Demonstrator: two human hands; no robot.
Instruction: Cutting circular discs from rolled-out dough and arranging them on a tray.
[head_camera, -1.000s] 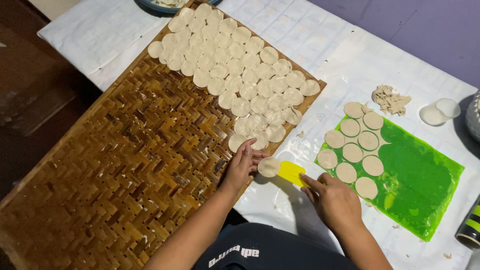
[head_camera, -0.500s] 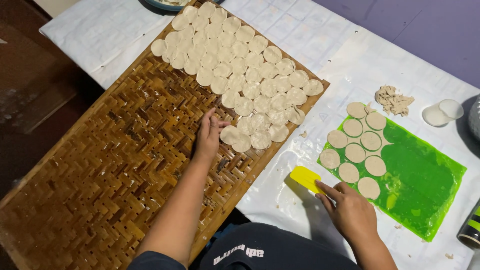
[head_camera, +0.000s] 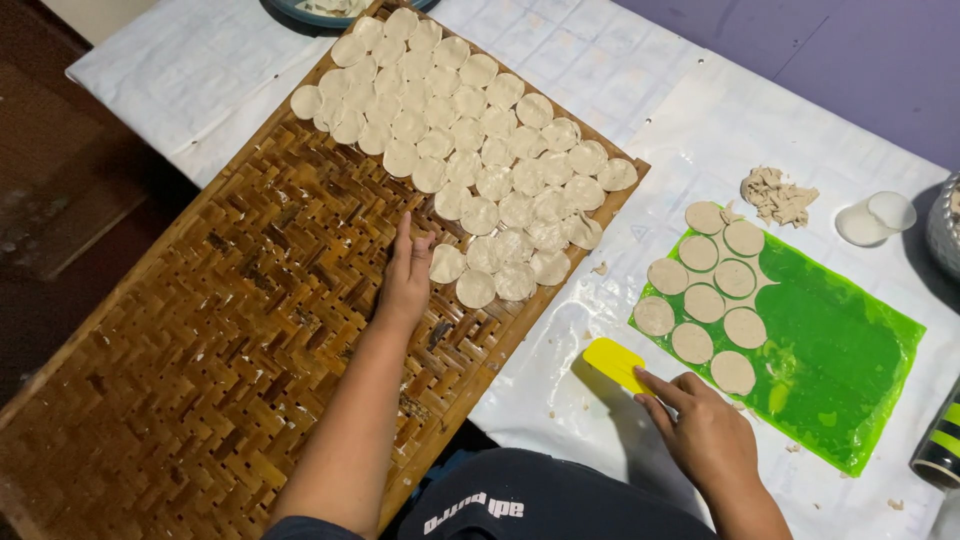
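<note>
My left hand (head_camera: 407, 272) lies flat on a woven bamboo tray (head_camera: 200, 340), fingers together, beside the nearest dough disc (head_camera: 446, 263) of the many round discs (head_camera: 470, 130) laid in rows on the tray's far half. It holds nothing. My right hand (head_camera: 705, 432) grips a yellow plastic scraper (head_camera: 614, 362) low on the white table cover, just left of a green mat (head_camera: 840, 360). Several cut dough discs (head_camera: 705, 300) lie on the mat's left part.
A pile of dough scraps (head_camera: 777, 195) and a small round white cutter (head_camera: 876, 217) lie beyond the mat. A dark can (head_camera: 940, 445) stands at the right edge. A bowl's rim (head_camera: 300, 10) shows at the top. Dark floor lies left.
My left hand carried a dough disc from near the scraper up onto the tray and set it among the rows. My right hand with the scraper drew back slightly toward me.
</note>
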